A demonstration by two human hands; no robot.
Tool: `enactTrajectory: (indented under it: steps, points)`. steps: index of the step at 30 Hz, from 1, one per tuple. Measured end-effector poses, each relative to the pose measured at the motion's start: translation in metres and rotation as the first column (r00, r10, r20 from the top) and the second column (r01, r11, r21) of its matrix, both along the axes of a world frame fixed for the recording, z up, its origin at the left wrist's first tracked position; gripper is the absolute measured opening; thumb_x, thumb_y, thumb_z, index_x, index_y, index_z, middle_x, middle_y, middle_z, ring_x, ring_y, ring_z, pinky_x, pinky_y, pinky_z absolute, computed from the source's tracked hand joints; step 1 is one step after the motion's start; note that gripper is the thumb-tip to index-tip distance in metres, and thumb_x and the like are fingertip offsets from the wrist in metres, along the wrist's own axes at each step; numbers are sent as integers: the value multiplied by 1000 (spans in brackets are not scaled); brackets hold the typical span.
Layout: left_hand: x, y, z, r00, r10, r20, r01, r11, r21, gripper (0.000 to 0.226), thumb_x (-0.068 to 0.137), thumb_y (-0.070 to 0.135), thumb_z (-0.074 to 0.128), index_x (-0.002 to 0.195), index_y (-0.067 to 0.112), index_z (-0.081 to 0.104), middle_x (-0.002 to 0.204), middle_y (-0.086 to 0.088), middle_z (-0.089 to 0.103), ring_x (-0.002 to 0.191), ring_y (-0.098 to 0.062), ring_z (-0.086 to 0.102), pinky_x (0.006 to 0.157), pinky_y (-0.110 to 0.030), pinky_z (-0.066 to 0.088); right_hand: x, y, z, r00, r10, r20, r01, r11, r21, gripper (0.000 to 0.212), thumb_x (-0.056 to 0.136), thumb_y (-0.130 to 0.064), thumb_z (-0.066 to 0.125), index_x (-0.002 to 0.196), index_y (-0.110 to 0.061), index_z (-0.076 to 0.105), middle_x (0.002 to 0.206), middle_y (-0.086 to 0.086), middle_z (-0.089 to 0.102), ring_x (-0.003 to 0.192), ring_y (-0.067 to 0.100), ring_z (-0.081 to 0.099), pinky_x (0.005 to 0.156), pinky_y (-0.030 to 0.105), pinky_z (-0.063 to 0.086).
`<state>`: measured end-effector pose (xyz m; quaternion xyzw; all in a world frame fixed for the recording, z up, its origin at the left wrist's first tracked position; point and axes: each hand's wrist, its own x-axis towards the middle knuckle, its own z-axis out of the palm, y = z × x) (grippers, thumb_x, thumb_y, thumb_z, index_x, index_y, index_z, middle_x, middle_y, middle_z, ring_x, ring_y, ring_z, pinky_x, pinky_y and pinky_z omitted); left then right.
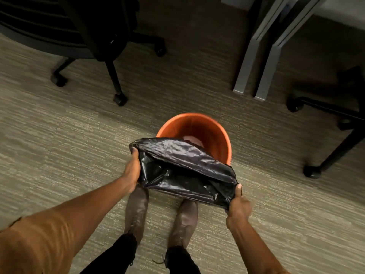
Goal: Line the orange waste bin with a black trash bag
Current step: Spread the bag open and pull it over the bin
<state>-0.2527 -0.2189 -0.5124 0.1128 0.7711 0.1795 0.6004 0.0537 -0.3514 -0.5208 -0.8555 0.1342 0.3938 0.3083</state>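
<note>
Bag held open above the bin, not yet in.

One bag (183, 171) hung just near of one bin (209, 133) on the carpet, covering its near rim; the left hand (132, 171) and right hand (239, 206) each pinched an edge of the mouth, spread wide. The thin film could slip from a pinch, or its mouth might snag the near rim and collapse shut.
</note>
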Motion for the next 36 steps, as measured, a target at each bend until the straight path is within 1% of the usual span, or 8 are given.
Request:
enactTrajectory:
  steps: [5, 13, 18, 22, 27, 31, 34, 36]
  points:
    - [2, -11, -32, 1000, 5, -19, -5, 1000, -10, 83, 109, 74, 29, 139, 12, 75, 133, -21, 78, 126, -38, 73, 114, -54, 57, 0, -19, -30, 996, 39, 74, -36, 999, -38, 59, 101, -56, 66, 69, -6, 58, 72, 11, 64, 69, 31, 59, 73, 44, 44]
    - [18, 9, -76, 987, -53, -155, 49, 998, -29, 91, 109, 75, 25, 141, 2, 69, 139, -25, 73, 128, -43, 70, 113, -57, 56, 11, 6, -74, 992, 90, 89, -85, 995, -57, 52, 99, -52, 71, 67, -12, 62, 74, 10, 69, 75, 32, 63, 77, 48, 53]
    - [17, 42, -95, 970, -122, -208, 137, 989, 55, 71, 116, 56, 30, 141, 0, 65, 139, -24, 71, 129, -42, 68, 103, -45, 54, 35, 38, -81, 996, -74, -49, 80, 988, 130, 42, 101, -28, 75, 70, -22, 47, 69, -3, 57, 56, 14, 47, 52, 31, 42]
    - [13, 78, -96, 960, -194, -202, 219, 969, 111, 53, 113, 54, 49, 93, 11, 74, 103, -12, 79, 85, -23, 71, 73, -34, 55, 60, 61, -71, 985, -95, -141, 122, 972, 202, 27, 99, -8, 75, 79, -16, 59, 84, 3, 69, 57, 10, 60, 35, 17, 40]
    - [13, 118, -81, 945, -260, -199, 295, 940, 174, 25, 104, 25, 74, 80, 19, 70, 76, 4, 78, 81, -21, 67, 60, -31, 49, 83, 85, -56, 953, -144, -266, 213, 944, 252, 4, 99, -2, 73, 96, -2, 70, 101, 8, 73, 81, 13, 69, 50, 15, 58]
    - [20, 140, -66, 922, -325, -213, 370, 902, 225, 25, 99, 1, 66, 87, 22, 74, 87, -1, 77, 75, -15, 65, 52, -25, 47, 89, 97, -54, 918, -63, -391, 203, 923, 328, 12, 105, 4, 60, 101, -3, 69, 101, 8, 71, 89, 15, 71, 60, 20, 64]
    - [24, 149, -61, 902, -375, -213, 422, 870, 256, 27, 99, -2, 66, 91, 21, 77, 92, 0, 78, 74, -10, 65, 61, -23, 50, 89, 102, -55, 909, 73, -411, 96, 921, 377, 29, 103, 12, 46, 120, -4, 64, 95, 8, 67, 76, 13, 65, 60, 20, 63]
    - [24, 153, -59, 910, -376, -176, 410, 877, 251, 26, 103, -1, 64, 91, 19, 75, 88, -2, 76, 62, -11, 60, 48, -23, 45, 91, 103, -56, 904, 160, -397, 29, 902, 431, 49, 92, 22, 38, 126, -2, 63, 95, 13, 67, 76, 17, 66, 63, 23, 62]
